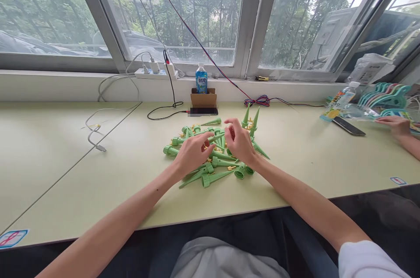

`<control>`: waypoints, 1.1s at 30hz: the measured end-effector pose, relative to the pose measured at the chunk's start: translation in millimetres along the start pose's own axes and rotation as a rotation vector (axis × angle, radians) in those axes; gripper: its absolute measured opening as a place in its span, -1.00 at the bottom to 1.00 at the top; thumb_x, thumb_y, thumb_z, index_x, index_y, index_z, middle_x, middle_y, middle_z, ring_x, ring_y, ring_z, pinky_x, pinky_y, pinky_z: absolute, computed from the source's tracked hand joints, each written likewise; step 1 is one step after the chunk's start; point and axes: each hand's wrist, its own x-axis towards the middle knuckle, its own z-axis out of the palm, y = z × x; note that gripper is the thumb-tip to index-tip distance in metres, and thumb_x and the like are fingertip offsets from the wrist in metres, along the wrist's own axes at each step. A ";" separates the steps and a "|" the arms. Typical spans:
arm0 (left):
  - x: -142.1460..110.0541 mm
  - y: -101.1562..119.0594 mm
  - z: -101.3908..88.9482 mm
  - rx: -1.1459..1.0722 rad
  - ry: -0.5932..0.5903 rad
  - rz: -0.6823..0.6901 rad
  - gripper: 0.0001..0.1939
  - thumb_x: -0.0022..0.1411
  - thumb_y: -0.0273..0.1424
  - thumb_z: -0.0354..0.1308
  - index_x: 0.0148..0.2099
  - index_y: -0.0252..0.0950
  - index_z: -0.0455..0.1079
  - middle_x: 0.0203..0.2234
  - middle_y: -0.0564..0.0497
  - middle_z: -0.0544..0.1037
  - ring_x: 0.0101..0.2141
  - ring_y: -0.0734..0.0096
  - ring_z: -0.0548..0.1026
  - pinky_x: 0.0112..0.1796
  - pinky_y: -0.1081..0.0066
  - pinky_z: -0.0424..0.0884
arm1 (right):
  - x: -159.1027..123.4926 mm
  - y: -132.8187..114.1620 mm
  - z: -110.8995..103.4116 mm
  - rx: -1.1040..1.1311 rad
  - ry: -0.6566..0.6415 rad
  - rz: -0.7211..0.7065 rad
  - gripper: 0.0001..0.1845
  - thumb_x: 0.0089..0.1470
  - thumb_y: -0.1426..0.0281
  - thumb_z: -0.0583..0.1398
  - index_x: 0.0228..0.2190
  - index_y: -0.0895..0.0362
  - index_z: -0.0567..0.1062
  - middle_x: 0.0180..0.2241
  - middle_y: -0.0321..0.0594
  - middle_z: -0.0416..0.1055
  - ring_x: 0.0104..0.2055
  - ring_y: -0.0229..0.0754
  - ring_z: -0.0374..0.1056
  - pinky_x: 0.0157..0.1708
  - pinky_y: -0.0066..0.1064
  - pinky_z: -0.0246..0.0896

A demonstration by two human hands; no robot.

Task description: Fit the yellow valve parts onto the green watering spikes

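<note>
A heap of green cone-shaped plastic spikes point(216, 164) with small yellow parts among them lies on the pale table point(98, 181) in front of me. My left hand point(192, 152) hovers over the heap's left side, fingers closed on one green spike point(217, 137) that points to the right. My right hand point(239, 140) is just right of that spike's tip, fingers curled and pinched together; what they hold, if anything, is too small to see. A few spikes point(251, 121) stand upright behind my right hand.
A small cardboard box point(203, 97) and a blue-labelled bottle point(201, 79) stand by the window sill, with cables and a power strip point(154, 73). At the right lie a phone point(348, 126), another bottle point(341, 99), teal hangers point(383, 94), and another person's hand point(397, 125).
</note>
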 end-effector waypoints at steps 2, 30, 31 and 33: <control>0.0 0.2 -0.3 0.011 -0.007 0.011 -0.74 0.29 -0.28 0.18 -0.01 -0.24 0.47 -0.44 0.05 0.56 -0.54 0.44 0.43 -0.40 0.38 0.40 | -1.0 -1.5 0.6 0.040 0.004 -0.011 -0.78 0.33 0.33 -0.05 -0.03 0.08 0.24 -0.50 -0.40 0.27 -0.54 -0.30 0.19 -0.40 -0.50 0.15; 2.1 3.0 1.0 -0.077 0.248 0.054 -0.90 0.37 -0.36 0.08 -0.24 -0.25 0.32 -0.31 0.03 0.38 -0.49 0.54 0.39 -0.48 0.47 0.37 | -1.0 20.6 12.7 -0.124 -0.513 -0.132 -0.91 0.20 0.48 0.24 -0.27 0.19 0.58 -0.34 -0.20 0.37 -0.35 -0.25 0.24 -0.28 -0.42 0.12; 2.2 3.2 0.8 -0.080 0.248 0.055 -0.90 0.37 -0.36 0.08 -0.24 -0.25 0.32 -0.30 0.02 0.38 -0.48 0.53 0.40 -0.48 0.47 0.37 | -1.1 21.0 12.7 -0.136 -0.526 -0.128 -0.91 0.20 0.48 0.24 -0.27 0.18 0.58 -0.33 -0.19 0.36 -0.35 -0.26 0.24 -0.27 -0.42 0.12; 2.5 3.4 0.8 -0.085 0.245 0.054 -0.89 0.38 -0.35 0.06 -0.24 -0.24 0.30 -0.28 0.02 0.39 -0.47 0.52 0.40 -0.49 0.48 0.37 | -1.1 21.6 12.6 -0.165 -0.542 -0.128 -0.91 0.20 0.48 0.24 -0.27 0.18 0.59 -0.32 -0.19 0.34 -0.33 -0.25 0.23 -0.27 -0.43 0.10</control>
